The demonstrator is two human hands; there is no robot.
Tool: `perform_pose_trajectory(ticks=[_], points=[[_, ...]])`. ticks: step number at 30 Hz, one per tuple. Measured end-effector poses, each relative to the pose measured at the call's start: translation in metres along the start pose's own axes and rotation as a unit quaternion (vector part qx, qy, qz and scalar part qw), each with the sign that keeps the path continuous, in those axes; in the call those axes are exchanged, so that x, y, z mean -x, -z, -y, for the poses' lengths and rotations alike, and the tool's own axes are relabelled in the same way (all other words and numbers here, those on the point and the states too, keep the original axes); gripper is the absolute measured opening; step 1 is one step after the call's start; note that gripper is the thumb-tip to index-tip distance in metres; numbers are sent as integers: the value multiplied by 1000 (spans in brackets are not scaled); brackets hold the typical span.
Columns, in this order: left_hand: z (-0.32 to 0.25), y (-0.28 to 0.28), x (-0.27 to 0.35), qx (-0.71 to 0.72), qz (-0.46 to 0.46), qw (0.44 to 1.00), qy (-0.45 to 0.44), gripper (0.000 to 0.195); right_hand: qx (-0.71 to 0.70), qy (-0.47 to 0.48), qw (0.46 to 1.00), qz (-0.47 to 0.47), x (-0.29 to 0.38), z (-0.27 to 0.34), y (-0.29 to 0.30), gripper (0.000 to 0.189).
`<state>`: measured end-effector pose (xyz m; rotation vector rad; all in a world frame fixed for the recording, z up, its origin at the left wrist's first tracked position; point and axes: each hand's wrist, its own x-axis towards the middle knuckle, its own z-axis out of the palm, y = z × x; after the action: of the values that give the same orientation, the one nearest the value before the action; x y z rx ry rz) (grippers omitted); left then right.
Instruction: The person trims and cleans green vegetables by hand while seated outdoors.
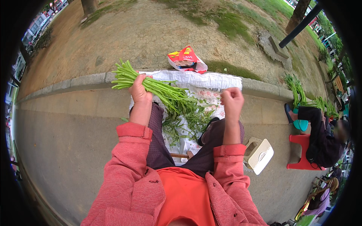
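My left hand point(140, 89) grips a thick bunch of long green leafy stems point(158, 88), cut ends pointing to the upper left and leaves hanging to the lower right. My right hand point(233, 99) is raised to the right of the bunch, fingers curled in; whether something thin is pinched in it cannot be told. Beneath both hands a white woven plastic sack point(226, 82) with printing lies flat over the kerb and the ground between my legs. Loose green leaves point(181, 130) are scattered on it, below the bunch.
A red and white plastic bag point(189, 60) stands beyond the kerb point(93, 81). To my right is a cream folding stool point(262, 156). Farther right, a person sits on a red plastic stool point(300, 152) beside teal slippers or a basin and more green stems point(295, 87).
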<state>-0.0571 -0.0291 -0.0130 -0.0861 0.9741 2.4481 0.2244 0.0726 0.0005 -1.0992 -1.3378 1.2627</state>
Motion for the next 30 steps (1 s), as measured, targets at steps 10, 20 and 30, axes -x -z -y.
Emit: perform_pose_trajectory(ticks=[10, 20, 30], points=[[6, -12, 18, -33, 20, 999, 4, 40, 186, 163, 954, 173, 53, 17, -66, 4], [17, -17, 31, -56, 42, 998, -3, 38, 273, 254, 912, 170, 70, 5, -88, 7], [31, -16, 44, -44, 43, 997, 41, 40, 311, 211, 918, 124, 66, 1, -91, 11]])
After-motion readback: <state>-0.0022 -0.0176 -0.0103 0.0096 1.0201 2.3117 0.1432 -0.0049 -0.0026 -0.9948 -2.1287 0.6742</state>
